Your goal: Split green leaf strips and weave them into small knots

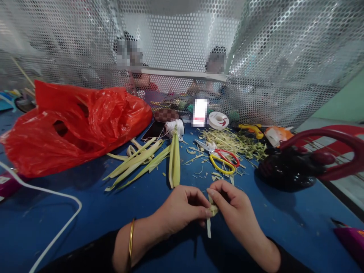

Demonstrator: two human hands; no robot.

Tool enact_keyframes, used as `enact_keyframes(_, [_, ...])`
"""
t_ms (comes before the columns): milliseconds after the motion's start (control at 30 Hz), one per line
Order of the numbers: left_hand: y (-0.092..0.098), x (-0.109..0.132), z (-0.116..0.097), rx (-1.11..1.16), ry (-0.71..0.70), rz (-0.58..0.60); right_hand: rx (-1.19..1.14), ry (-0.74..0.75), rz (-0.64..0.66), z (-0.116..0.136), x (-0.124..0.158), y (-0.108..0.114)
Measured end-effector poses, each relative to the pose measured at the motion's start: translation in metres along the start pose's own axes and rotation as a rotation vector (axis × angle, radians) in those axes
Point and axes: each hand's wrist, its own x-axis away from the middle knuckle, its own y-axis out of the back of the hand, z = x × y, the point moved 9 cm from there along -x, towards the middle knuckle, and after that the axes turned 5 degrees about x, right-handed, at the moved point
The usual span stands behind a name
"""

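Between my fingers is a small folded piece of pale green husk [213, 209], with a narrow strip hanging below it. My left hand [182, 206] pinches it from the left, thumb and forefinger together. From the other side my right hand [231, 204] grips its upper part, fingers curled. Just beyond lie scissors [224, 161] with red and yellow handles, blades parted and pointing left. Long green corn husks [133, 163] are spread to the left, and another husk bundle [174, 163] points toward me beside a ball of white string [174, 128].
A red plastic bag [85, 125] fills the left side of the blue table [113, 212]. Husk scraps [227, 142], a white spool [218, 120] and a dark pot-like object [287, 168] with a maroon handle stand right. A white cable [71, 197] crosses the left. Behind is perforated sheeting [182, 38].
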Motion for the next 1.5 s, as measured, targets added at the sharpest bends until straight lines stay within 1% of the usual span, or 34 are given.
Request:
enact_keyframes(100, [0.004, -0.001, 0.001, 0.030, 0.012, -0.033, 0.129, 0.069, -0.032, 0.005, 0.002, 0.003])
enact_keyframes(167, [0.006, -0.001, 0.002, 0.048, 0.024, -0.043, 0.184, 0.092, -0.020, 0.005, 0.003, 0.002])
enact_keyframes(233, [0.003, 0.000, 0.004, 0.058, 0.053, -0.013, 0.206, 0.094, 0.014, 0.003, 0.004, -0.001])
enact_keyframes(367, [-0.008, 0.004, 0.011, 0.039, 0.145, 0.107, 0.216, 0.105, 0.057, 0.005, 0.006, -0.005])
enact_keyframes(467, [-0.012, 0.007, 0.016, 0.032, 0.193, 0.147, 0.225, 0.128, 0.056, 0.010, 0.007, -0.005])
enact_keyframes(633, [-0.013, 0.008, 0.017, 0.002, 0.194, 0.176, 0.225, 0.122, 0.051, 0.009, 0.007, -0.006])
enact_keyframes(800, [-0.014, 0.006, 0.016, -0.035, 0.149, 0.158, 0.200, 0.125, 0.096, 0.009, 0.008, -0.010])
enact_keyframes(867, [-0.016, 0.007, 0.020, -0.046, 0.170, 0.168, 0.179, 0.120, 0.082, 0.009, 0.009, -0.009])
enact_keyframes(1000, [-0.022, 0.012, 0.033, -0.078, 0.264, 0.218, 0.148, 0.081, 0.047, 0.004, 0.008, -0.007])
enact_keyframes(1067, [-0.023, 0.013, 0.034, -0.079, 0.269, 0.225, 0.137, 0.073, 0.043, 0.001, 0.006, -0.008])
enact_keyframes(1133, [-0.020, 0.011, 0.028, -0.058, 0.227, 0.184, 0.100, 0.076, -0.018, -0.001, 0.003, 0.000])
enact_keyframes(1167, [-0.016, 0.009, 0.023, -0.041, 0.187, 0.138, 0.081, 0.082, -0.075, 0.000, 0.001, 0.007])
enact_keyframes(1233, [-0.005, 0.005, 0.009, 0.001, 0.091, 0.007, 0.072, 0.110, -0.202, 0.004, 0.001, 0.023])
enact_keyframes(1267, [0.002, 0.004, 0.003, 0.026, 0.046, -0.060, 0.088, 0.133, -0.238, 0.008, 0.002, 0.028])
enact_keyframes(1300, [0.008, 0.004, -0.003, 0.055, 0.009, -0.117, 0.114, 0.164, -0.241, 0.013, 0.003, 0.030])
enact_keyframes(1367, [0.015, 0.003, -0.011, 0.113, -0.042, -0.175, 0.171, 0.245, -0.146, 0.024, 0.007, 0.022])
enact_keyframes(1433, [0.017, 0.003, -0.015, 0.153, -0.079, -0.171, 0.223, 0.306, -0.038, 0.031, 0.012, 0.010])
enact_keyframes(1500, [0.017, 0.002, -0.015, 0.184, -0.089, -0.152, 0.258, 0.321, 0.010, 0.032, 0.015, 0.002])
